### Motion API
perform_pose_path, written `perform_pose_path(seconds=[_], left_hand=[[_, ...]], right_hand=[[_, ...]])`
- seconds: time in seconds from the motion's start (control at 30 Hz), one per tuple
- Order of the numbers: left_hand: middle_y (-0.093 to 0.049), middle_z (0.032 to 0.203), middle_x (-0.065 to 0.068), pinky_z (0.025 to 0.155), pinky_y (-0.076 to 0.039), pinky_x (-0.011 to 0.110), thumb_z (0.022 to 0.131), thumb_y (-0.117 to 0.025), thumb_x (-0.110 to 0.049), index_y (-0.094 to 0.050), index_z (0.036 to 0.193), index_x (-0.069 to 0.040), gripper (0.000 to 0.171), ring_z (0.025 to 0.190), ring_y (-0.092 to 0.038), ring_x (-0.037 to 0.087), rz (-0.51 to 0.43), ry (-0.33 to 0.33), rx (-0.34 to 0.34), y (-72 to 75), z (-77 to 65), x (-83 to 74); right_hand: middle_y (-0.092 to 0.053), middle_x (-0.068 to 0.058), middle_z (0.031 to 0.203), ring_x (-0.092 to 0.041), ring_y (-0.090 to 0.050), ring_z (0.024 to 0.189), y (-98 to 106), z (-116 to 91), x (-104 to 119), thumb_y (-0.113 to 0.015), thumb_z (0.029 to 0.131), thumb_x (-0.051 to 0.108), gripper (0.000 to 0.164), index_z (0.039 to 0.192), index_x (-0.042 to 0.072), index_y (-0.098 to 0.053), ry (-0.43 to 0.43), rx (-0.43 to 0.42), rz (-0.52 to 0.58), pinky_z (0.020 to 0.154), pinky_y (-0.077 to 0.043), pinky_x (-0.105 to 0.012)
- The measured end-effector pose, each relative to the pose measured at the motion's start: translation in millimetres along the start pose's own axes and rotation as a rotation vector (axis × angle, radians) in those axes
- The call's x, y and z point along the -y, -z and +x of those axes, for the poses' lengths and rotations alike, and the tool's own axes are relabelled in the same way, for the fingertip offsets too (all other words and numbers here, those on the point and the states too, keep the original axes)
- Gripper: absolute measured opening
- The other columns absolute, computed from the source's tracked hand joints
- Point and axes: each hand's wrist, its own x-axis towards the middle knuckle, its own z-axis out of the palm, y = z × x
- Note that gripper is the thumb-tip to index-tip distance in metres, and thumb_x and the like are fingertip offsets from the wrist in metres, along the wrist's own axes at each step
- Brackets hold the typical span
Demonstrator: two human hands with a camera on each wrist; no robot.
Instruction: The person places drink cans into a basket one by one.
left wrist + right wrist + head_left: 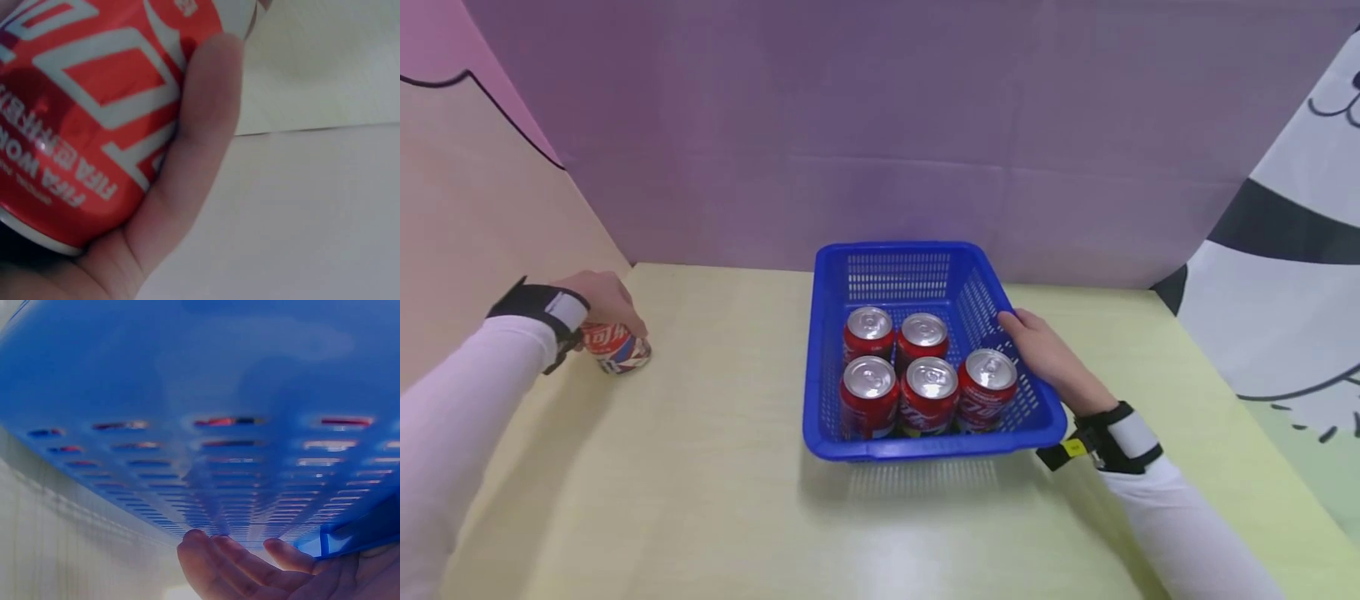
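Note:
At the far left of the table, my left hand [601, 297] reaches over a red drink can [616, 347] and grips it. The left wrist view shows the thumb laid along the side of this can [94, 119], which bears large white lettering. A blue plastic basket [917, 450] with slotted walls is at the middle, several red cans [929, 392] with silver tops upright inside. My right hand [1048, 358] holds the basket's right side, thumb at the rim. From the right wrist view, its fingers [219, 565] lie against the outside of the basket, under the rim.
The pale wooden table [715, 500] runs back to a purple wall panel [850, 133]. A beige panel [482, 192] borders the left side near my left hand. On the right stands a panel with black and white drawings [1300, 292].

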Motion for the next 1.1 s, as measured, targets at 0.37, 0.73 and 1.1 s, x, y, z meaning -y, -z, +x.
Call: perform_pose_path(seconds=[0.37,0.73,1.1], left_hand=[[-0.064,0.08,0.012,0.051,-0.055,0.042,0.074,-0.08,-0.039,-0.068,0.097,0.004,0.05,0.073,-0.061,0.031,-0.022,-0.018,-0.032,-2.9,-2.6,2.3],[-0.065,0.075,0.008,0.053,-0.054,0.04,0.073,-0.08,-0.04,-0.07,0.092,0.001,0.046,0.07,-0.061,0.027,0.007,-0.046,-0.048,-0.1,-4.7,1.6],[-0.065,0.077,0.009,0.058,-0.053,0.042,0.075,-0.077,-0.045,-0.066,0.097,0.006,0.057,0.073,-0.062,0.029,0.091,-0.091,-0.115,-4.0,-3.2,7.8]], right_hand=[[-0.058,-0.026,0.116,-0.028,-0.063,0.096,-2.5,0.4,0.3,-0.032,0.106,0.041,0.059,0.143,-0.004,-0.037,-0.019,-0.001,-0.003,0.079,-0.055,-0.037],[-0.055,-0.031,0.123,-0.034,-0.062,0.102,-0.9,0.2,-1.1,-0.031,0.106,0.042,0.061,0.145,-0.005,-0.034,-0.013,0.004,0.014,0.08,-0.055,-0.039],[-0.056,-0.03,0.121,-0.031,-0.062,0.1,-0.9,-0.2,-0.6,-0.032,0.106,0.041,0.059,0.143,-0.005,-0.037,-0.006,0.003,0.018,0.08,-0.055,-0.038]])
